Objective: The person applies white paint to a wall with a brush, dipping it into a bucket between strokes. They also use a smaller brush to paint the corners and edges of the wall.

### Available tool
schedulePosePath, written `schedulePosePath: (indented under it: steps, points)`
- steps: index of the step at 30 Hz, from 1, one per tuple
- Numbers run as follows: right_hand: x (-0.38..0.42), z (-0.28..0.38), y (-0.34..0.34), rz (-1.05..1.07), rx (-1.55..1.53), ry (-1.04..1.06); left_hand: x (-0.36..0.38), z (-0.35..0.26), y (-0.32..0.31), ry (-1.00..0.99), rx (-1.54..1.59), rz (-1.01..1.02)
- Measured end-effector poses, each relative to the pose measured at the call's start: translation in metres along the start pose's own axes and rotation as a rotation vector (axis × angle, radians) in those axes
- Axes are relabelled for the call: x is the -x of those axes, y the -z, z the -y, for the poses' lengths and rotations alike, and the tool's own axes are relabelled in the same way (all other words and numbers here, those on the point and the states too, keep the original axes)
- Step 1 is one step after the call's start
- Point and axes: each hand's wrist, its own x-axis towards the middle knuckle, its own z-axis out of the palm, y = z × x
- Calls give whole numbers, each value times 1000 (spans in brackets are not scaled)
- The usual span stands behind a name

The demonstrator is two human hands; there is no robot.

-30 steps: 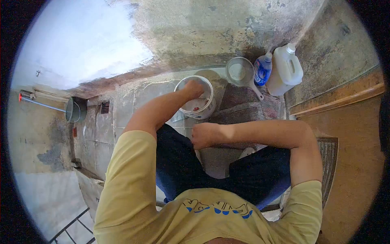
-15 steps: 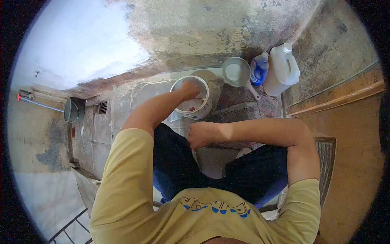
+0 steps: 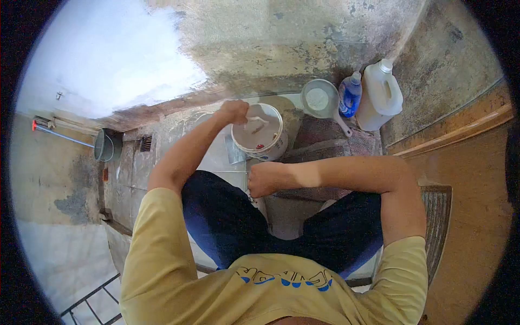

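My left hand [image 3: 235,112] is at the upper left rim of a white bucket [image 3: 277,147], its fingers curled; what they hold, if anything, is too small to make out. Cloudy liquid fills part of the bucket, with a pale thing in it below my fingers and a small red thing [image 3: 260,146] near the front rim. Closed in a fist, my right hand [image 3: 262,180] rests by my knee just below the bucket, and whatever is inside it is hidden.
Right of the bucket stand a grey dipper [image 3: 319,97] with white contents, a blue bottle [image 3: 350,96] and a large whitish jug [image 3: 379,97], near the wall. A dark bucket [image 3: 107,145] and a floor drain [image 3: 145,143] lie far left.
My left hand has come up out of the bucket and moved left to its rim. My right hand has stayed nearly in place. The view has shifted slightly.
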Motion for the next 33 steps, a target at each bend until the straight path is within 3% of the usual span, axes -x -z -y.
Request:
schedulePosePath:
  steps: [3,5,6,8,11,17,20,21,24,29,33]
  points:
    - [-4,1,1,-60,-2,17,11,36,6,59,83,78]
    - [-7,0,3,-103,2,20,24,59,11,22,508,94]
    - [-8,0,5,-118,31,33,32,65,15,18,499,94]
    - [-10,-1,7,-137,68,38,50,68,22,113,827,-18]
    - [-15,-4,7,-99,4,28,59,73,31,197,1023,-29]
    - [-18,-4,9,16,67,9,53,66,56,57,1296,-202]
    - [-18,-5,14,42,88,26,45,49,75,-54,1663,-262]
    - [-17,-5,15,47,104,18,44,44,81,-69,1654,-271]
    - [-15,-5,15,5,104,24,38,31,104,-425,1861,-144]
    - [-19,-6,12,40,138,7,40,19,137,-420,1909,-197]
    - [-17,-7,6,2,145,8,51,17,157,-250,1858,-184]
